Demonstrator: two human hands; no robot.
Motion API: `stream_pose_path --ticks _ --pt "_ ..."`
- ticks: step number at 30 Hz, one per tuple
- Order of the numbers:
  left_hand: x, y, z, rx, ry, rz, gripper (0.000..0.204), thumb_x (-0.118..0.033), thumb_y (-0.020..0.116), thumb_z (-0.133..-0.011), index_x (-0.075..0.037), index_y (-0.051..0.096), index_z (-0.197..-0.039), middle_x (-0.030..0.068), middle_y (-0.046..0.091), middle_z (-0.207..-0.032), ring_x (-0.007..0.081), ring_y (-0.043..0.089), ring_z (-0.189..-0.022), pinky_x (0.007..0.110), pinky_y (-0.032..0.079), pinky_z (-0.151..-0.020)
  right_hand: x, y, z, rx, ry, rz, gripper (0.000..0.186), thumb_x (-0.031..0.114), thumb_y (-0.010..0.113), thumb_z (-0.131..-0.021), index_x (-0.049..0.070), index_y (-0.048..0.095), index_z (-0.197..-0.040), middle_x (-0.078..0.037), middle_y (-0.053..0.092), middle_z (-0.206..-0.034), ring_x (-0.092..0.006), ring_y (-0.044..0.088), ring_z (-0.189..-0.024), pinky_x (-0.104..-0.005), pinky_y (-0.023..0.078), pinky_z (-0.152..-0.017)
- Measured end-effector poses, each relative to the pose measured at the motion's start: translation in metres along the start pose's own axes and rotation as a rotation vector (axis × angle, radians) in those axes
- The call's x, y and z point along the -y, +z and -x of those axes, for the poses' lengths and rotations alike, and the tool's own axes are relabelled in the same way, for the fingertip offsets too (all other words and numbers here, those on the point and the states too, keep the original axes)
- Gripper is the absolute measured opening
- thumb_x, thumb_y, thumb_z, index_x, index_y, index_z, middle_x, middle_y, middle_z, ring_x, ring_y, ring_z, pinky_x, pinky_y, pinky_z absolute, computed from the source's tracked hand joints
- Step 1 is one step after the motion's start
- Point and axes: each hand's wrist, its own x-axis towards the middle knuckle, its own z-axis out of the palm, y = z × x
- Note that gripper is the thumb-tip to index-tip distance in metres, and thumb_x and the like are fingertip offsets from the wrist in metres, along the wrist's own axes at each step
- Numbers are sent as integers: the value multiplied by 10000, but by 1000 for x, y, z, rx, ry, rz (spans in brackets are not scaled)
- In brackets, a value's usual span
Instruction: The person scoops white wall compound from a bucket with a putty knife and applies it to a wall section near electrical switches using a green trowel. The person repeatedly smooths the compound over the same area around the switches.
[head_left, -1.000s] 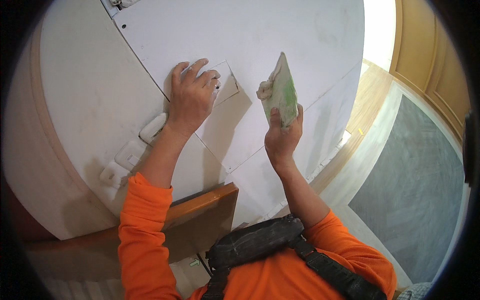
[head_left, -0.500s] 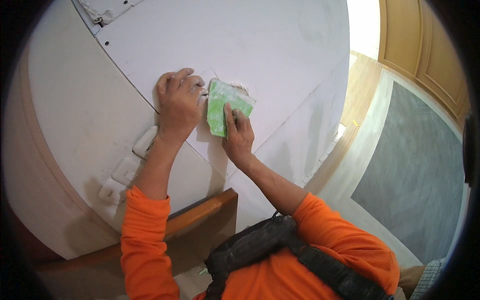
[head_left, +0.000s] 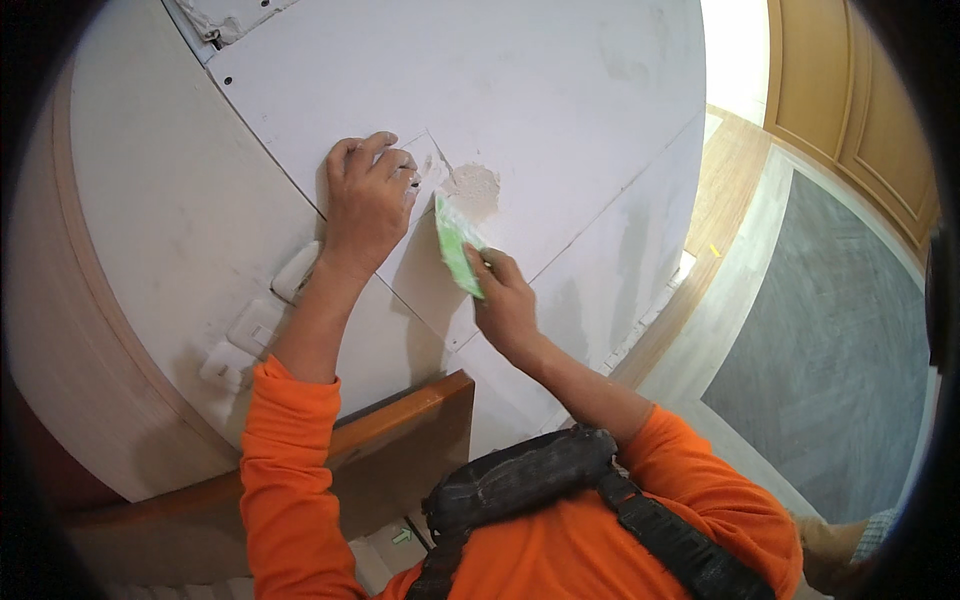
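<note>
A white board wall (head_left: 570, 90) fills the middle of the view. My left hand (head_left: 368, 195) rests on it with fingers bent and apart, their tips smeared white, touching a small cut square patch (head_left: 432, 172) whose left side they hide. My right hand (head_left: 505, 300) grips a green, putty-smeared spreading blade (head_left: 457, 245), tilted on edge just below the patch. A rough smear of pale putty (head_left: 474, 187) covers part of the board at the patch's right side.
White switch plates (head_left: 255, 325) are left of my left forearm. An orange-brown wooden panel (head_left: 395, 410) stands below the wall. Wooden panelled doors (head_left: 845, 120) and a grey floor area (head_left: 810, 340) are at right. A bit of plaid cloth (head_left: 872, 535) shows at the lower right.
The blade swung left onto the patch, then moved down and turned on edge, exposing fresh putty on the board. My left hand stays on the wall.
</note>
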Motion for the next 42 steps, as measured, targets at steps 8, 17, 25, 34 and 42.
stream_pose_path --ticks 8,17,25,34,42 --pt "-1 2 1 -14 13 -36 217 -130 798 -741 -78 719 -936 14 661 -1106 213 537 -1249 486 341 -1100 -34 -4 -45 -44 -73 219 702 -64 632 -769 114 558 -1444 -132 599 -1194 -306 609 -987 -390 552 -793" --pt "-2 -4 4 9 -3 -31 214 -107 784 -741 -80 710 -940 19 659 -1103 223 538 -1258 495 347 -1107 -47 -25 9 56 -126 27 680 -117 634 -744 187 663 -1351 -131 626 -1138 -312 617 -989 -381 553 -826" --pt "-2 2 2 -26 -9 1 246 -88 786 -721 -79 700 -952 21 657 -1100 224 545 -1251 495 353 -1108 -54 -19 -18 139 -150 65 675 -103 668 -741 187 656 -1351 -132 646 -1122 -320 621 -995 -410 548 -844" --pt "-7 0 4 -30 -53 -28 252 -77 795 -710 -74 695 -942 36 656 -1088 234 554 -1239 497 363 -1110 -64 -42 -111 -26 -437 164 699 -59 660 -757 172 602 -1414 -92 623 -1156 -272 594 -951 -390 506 -802" --pt "-8 1 5 -18 -57 -36 236 -81 793 -716 -71 685 -926 48 647 -1091 238 551 -1237 498 372 -1110 -89 -34 -44 185 -368 43 680 -58 650 -728 172 647 -1368 -77 631 -1131 -277 586 -931 -400 490 -810"
